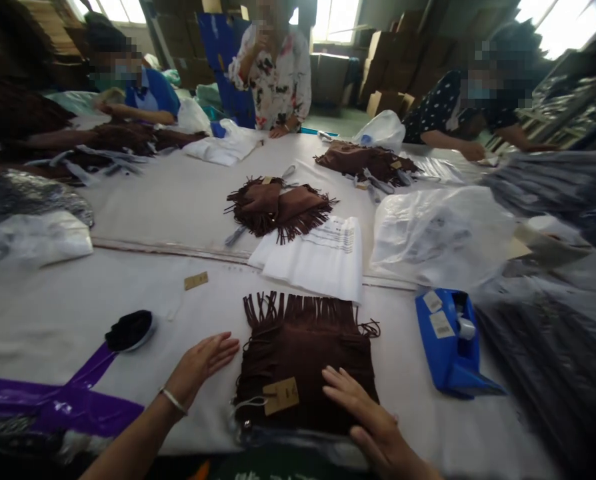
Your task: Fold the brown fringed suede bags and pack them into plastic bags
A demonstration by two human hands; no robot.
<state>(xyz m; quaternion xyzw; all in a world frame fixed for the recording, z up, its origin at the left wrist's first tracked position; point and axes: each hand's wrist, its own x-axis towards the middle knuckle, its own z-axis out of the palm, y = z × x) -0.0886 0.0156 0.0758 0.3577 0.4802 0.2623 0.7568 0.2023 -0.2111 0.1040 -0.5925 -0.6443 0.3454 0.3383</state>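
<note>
A folded dark brown fringed garment (308, 353) lies flat on the table in front of me, its fringe pointing away. On its lower left part rests a tan cardboard tag (281, 396) with a pale cord. My left hand (205, 367), a bangle on its wrist, hovers just left of the garment, fingers stretched out and holding nothing. Over the garment's right side is my right hand (365, 413), fingers extended; I cannot tell whether it touches the cloth. White printed sheets or bags (323, 260) lie just beyond the fringe.
A blue tape dispenser (448, 347) stands at right, near clear plastic bags (438, 233). Left are a black round object (129, 329), purple tape (78, 400) and a loose tag (196, 281). Another brown fringed piece (281, 203) lies farther back. Three people stand or sit around the table.
</note>
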